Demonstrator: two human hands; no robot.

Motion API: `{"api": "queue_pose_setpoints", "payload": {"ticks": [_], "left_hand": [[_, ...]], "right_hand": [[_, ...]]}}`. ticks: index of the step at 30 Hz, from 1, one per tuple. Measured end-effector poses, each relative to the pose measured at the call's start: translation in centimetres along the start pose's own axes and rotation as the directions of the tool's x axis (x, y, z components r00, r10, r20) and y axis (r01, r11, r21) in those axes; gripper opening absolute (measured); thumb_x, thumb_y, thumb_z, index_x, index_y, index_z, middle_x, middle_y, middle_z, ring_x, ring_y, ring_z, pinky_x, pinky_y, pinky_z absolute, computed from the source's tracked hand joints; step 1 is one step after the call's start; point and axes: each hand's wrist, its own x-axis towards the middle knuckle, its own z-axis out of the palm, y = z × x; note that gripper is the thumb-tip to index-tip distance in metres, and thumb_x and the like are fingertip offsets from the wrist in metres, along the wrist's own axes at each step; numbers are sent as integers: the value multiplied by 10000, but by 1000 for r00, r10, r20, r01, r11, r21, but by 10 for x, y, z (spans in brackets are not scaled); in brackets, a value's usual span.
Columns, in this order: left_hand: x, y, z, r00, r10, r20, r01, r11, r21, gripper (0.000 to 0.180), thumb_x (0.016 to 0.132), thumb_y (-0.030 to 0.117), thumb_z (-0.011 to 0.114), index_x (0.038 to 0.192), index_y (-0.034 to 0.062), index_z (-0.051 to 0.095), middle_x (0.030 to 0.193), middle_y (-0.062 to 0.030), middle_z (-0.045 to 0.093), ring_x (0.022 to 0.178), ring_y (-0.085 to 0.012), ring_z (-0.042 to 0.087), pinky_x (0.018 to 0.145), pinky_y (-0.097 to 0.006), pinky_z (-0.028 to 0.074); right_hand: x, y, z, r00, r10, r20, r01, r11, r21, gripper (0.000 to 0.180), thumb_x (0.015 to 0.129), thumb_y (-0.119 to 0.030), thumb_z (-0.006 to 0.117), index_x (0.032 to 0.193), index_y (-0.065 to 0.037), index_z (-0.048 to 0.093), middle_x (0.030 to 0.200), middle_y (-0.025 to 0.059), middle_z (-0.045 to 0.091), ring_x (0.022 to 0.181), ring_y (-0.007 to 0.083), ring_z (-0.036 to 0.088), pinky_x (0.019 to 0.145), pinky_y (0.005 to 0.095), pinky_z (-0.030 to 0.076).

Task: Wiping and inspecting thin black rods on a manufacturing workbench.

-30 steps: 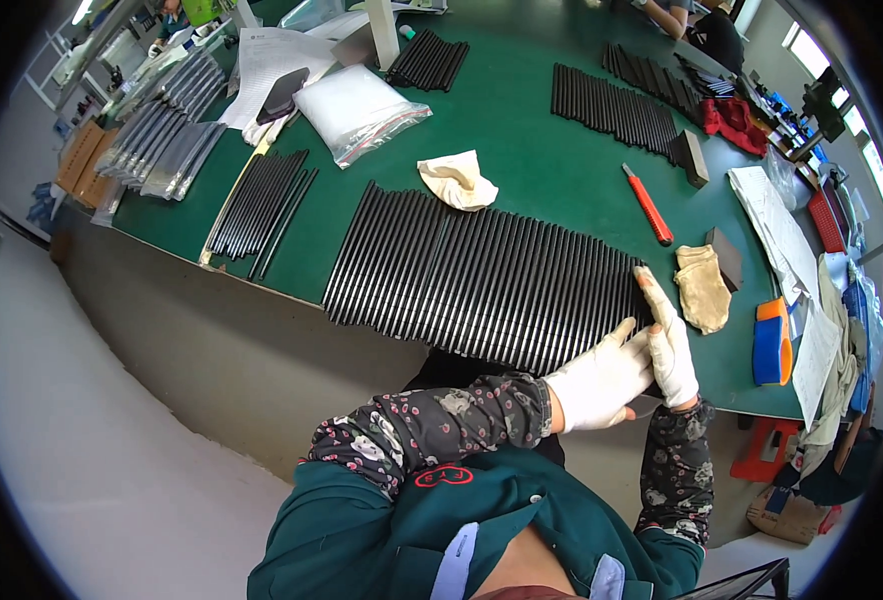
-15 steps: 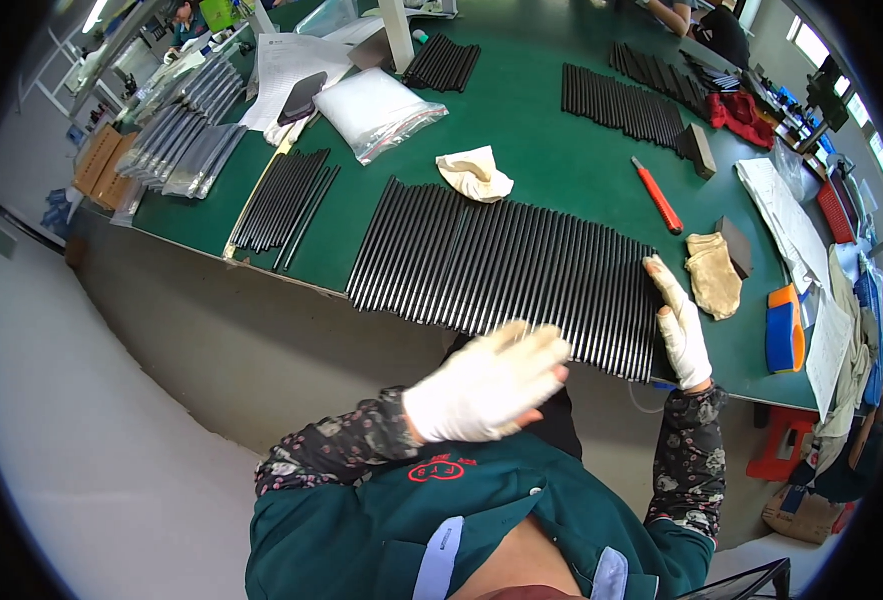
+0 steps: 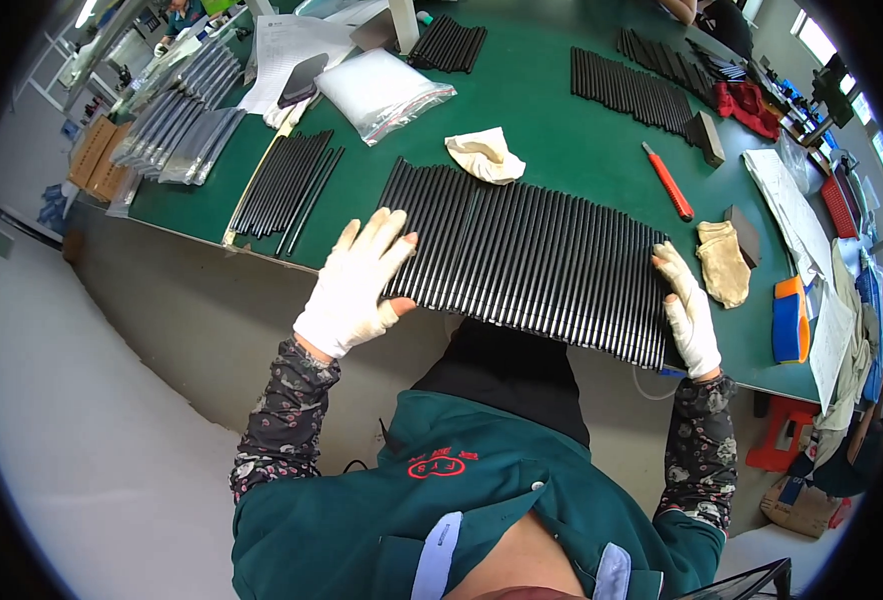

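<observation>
A wide row of black rods lies side by side along the near edge of the green table, their near ends jutting over it. My left hand, in a white glove with some bare fingertips, rests at the row's left end with its fingers spread. At the right end, my right hand, gloved the same way, lies along the outermost rod with its fingers stretched out. A crumpled cream cloth touches the far ends of the rods. Left of the row is a smaller group of black rods.
A red-handled tool, a beige cloth and an orange-and-blue ring lie to the right. A clear bag of white material sits behind. More black rods lie farther back; bagged rods are stacked at left.
My left hand has swung from in front of the row's middle out to its left end, fingers spreading. My right hand stays at the right end. The whole view has shifted slightly.
</observation>
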Motion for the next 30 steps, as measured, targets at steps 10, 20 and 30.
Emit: {"api": "queue_pose_setpoints", "payload": {"ticks": [10, 20, 30], "left_hand": [[1, -2, 14, 999, 30, 38, -27, 997, -79, 826, 861, 700, 313, 1367, 55, 409, 1438, -214, 346, 1331, -408, 326, 1089, -507, 257], [-3, -7, 16, 998, 60, 33, -56, 993, -101, 829, 787, 626, 475, 1378, 53, 380, 1448, -213, 324, 1337, -410, 306, 1093, -527, 236], [0, -5, 15, 998, 21, 52, -15, 995, -103, 823, 797, 674, 444, 1330, 47, 430, 1417, -220, 351, 1313, -414, 332, 1068, -549, 267]], "right_hand": [[4, -11, 6, 998, 6, 60, 19, 914, -406, 631, 902, -507, 476, 1261, 11, 491, 1391, 206, 415, 1328, 366, 353, 1077, 425, 296], [7, -16, 2, 992, -9, 128, 70, 872, -484, 538, 866, -361, 573, 1284, -37, 472, 1400, 181, 400, 1333, 363, 339, 1073, 437, 297], [156, -77, 77, 853, -440, 281, 505, 832, -231, 464, 633, -128, 739, 1076, -65, 616, 1365, 281, 397, 1271, 421, 399, 1015, 459, 384]]}}
